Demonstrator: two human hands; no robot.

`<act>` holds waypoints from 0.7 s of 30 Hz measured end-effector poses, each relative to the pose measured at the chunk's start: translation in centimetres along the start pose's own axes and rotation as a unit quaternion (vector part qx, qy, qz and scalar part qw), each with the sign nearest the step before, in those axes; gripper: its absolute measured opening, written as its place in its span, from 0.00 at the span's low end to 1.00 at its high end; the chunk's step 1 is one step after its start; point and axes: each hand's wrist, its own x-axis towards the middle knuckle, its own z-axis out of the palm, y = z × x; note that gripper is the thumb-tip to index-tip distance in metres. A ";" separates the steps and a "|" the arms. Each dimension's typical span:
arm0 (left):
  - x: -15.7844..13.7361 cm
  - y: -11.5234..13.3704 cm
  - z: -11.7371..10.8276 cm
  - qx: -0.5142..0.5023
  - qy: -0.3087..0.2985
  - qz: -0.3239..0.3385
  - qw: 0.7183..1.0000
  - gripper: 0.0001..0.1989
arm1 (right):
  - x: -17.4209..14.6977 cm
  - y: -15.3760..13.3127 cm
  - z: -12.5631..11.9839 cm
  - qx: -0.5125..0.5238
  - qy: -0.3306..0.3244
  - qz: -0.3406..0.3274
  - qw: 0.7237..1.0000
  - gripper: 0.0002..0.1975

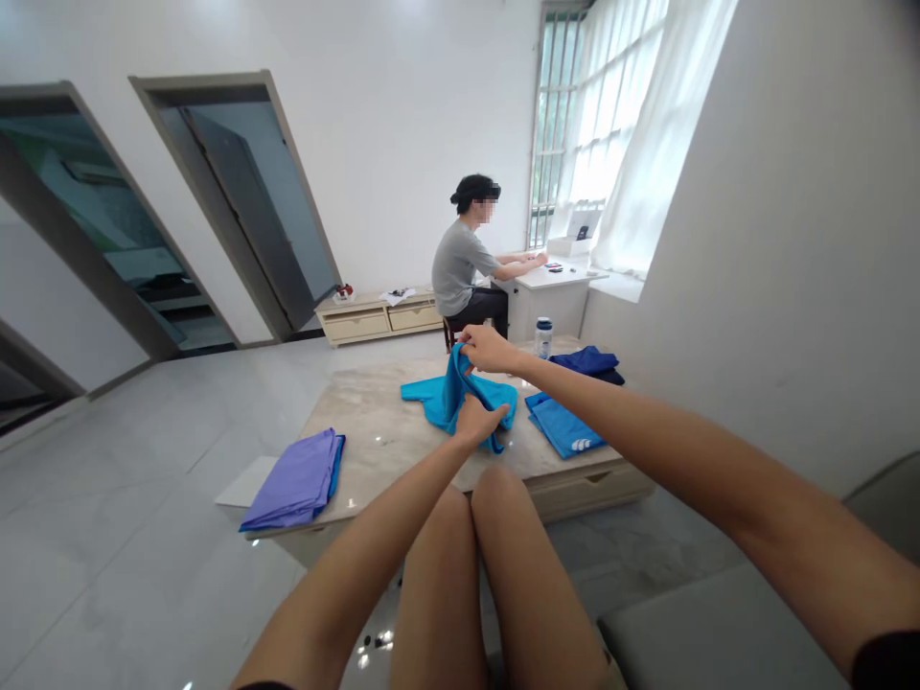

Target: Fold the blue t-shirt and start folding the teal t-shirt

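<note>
A bright blue shirt [435,407] lies loosely on the marble-topped table [392,460] in front of my knees, one sleeve stretched to the left. My right hand [491,349] pinches a raised fold of it between thumb and fingers. Lower down, my left hand [476,422] reaches into the shirt's opening with its thumb spread to the right; cloth partly hides its other fingers. Right of the shirt is a folded blue garment [564,426] with a white mark, and behind that a dark blue garment [589,361].
Folded purple clothing [294,479] lies at the table's left end, with blue cloth under it. A bottle with a dark lid [543,337] stands at the far edge. Beyond, a person [464,259] sits at a white desk [553,278]. A low cabinet [359,321] lines the wall.
</note>
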 end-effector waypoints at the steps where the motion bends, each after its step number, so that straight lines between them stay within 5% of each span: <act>1: 0.1 0.7 0.1 0.041 0.034 -0.038 0.998 0.17 | -0.3 -0.6 -0.6 -0.006 0.012 -0.006 1.000 0.09; 4: -0.9 1.5 -1.8 0.150 0.106 -0.128 0.975 0.12 | -0.7 -1.6 -3.3 -0.038 0.066 -0.016 0.997 0.08; 8: -3.6 0.4 -6.7 0.216 0.088 -0.156 0.960 0.04 | -0.6 -2.2 -6.9 -0.060 0.158 -0.024 0.985 0.07; 13: -5.4 0.4 -11.4 0.244 0.062 -0.128 0.959 0.09 | 0.4 -4.3 -8.4 0.010 0.226 -0.057 0.972 0.05; 16: -5.9 1.6 -11.9 0.245 0.057 -0.088 0.964 0.05 | 0.8 -6.2 -9.4 0.056 0.267 -0.071 0.960 0.03; 21: -7.0 4.1 -8.7 0.224 0.043 -0.055 0.972 0.23 | 0.1 -8.6 -12.6 0.105 0.303 -0.115 0.940 0.02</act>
